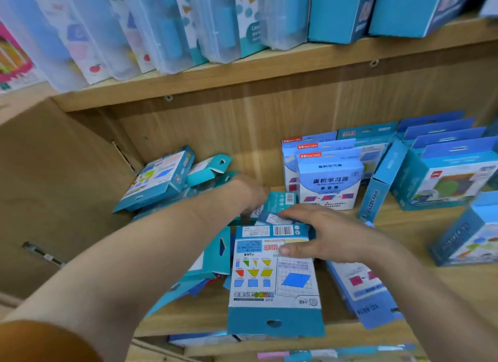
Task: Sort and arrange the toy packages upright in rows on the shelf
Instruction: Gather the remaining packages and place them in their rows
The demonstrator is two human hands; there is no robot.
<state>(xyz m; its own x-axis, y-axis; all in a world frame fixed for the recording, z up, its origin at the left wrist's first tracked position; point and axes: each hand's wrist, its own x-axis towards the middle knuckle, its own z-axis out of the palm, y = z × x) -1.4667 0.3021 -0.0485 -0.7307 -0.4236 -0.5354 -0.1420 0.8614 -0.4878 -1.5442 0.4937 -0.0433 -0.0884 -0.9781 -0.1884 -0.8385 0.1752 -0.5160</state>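
A blue and white toy package point(272, 278) with coloured shapes printed on it lies flat on the wooden shelf point(420, 256), its hang tab toward me. My right hand point(331, 235) grips its far end, with the thumb on the face and the fingers over the top edge. My left hand point(248, 191) reaches into the jumbled pile behind it, beside a teal box point(280, 200). Its fingertips are hidden among the packages. Light blue packages point(328, 183) stand upright in a row at the back.
Tumbled teal packages point(159, 178) lie at the back left against the side wall. Upright teal boxes point(444, 178) fill the right, with one box leaning point(382, 183) on them. Another package point(361, 289) lies flat under my right wrist. Clear cases point(167, 30) crowd the upper shelf.
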